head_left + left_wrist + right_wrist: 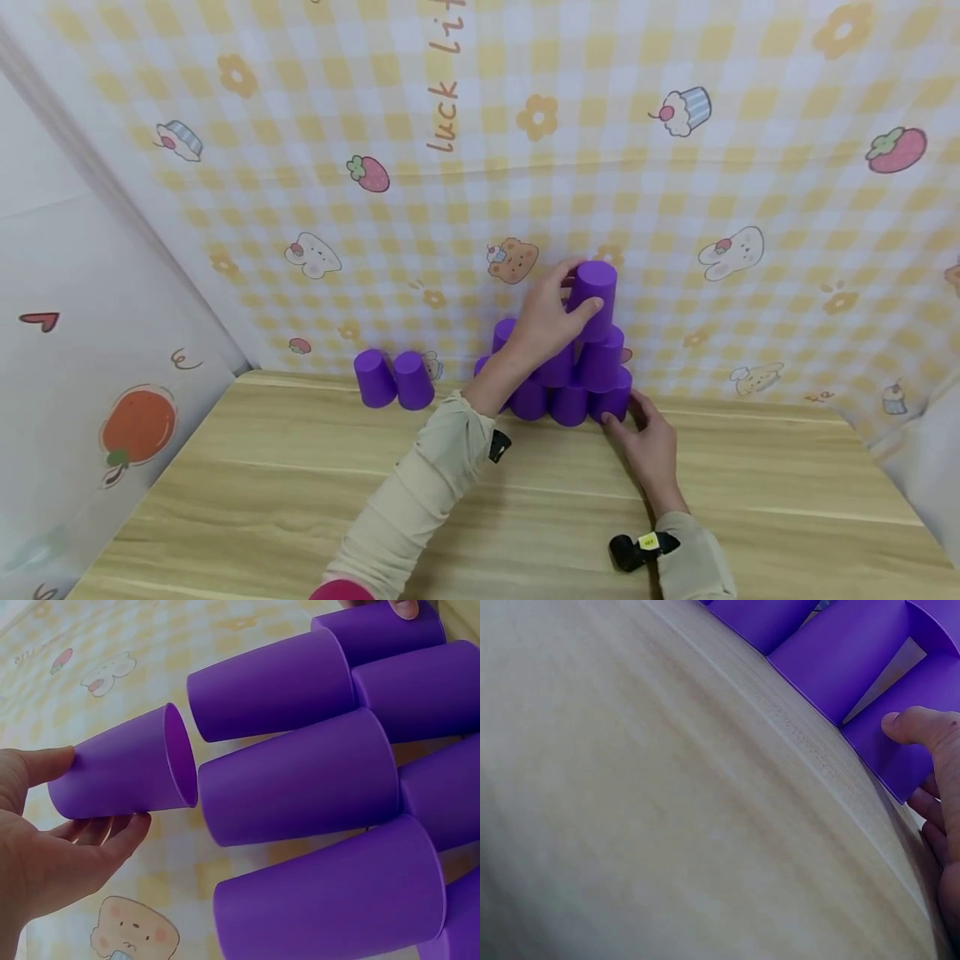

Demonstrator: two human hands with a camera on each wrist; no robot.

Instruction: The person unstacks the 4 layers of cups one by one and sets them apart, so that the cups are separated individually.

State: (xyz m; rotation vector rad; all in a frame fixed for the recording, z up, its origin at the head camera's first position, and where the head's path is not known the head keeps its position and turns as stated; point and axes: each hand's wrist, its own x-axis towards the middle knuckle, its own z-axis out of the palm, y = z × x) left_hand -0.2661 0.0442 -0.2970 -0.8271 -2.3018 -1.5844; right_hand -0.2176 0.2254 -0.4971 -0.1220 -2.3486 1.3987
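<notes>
Sleeve (416, 504); L grip (543, 317) w/ cup (597, 283), rim (181, 757) nr stack (570, 406); gap to pair (375, 381).

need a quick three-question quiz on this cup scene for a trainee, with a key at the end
1. Which hand holds the raised purple, tapered, plastic-looking cup?
2. True or false: the raised cup's open mouth faces up.
3. In the head view, how many purple cups stand left of the stack, apart from it, on the wood-grain table?

Key: 1. The left hand; the right hand touches a bottom-row cup. 2. False; it faces down. 3. Two.
</notes>
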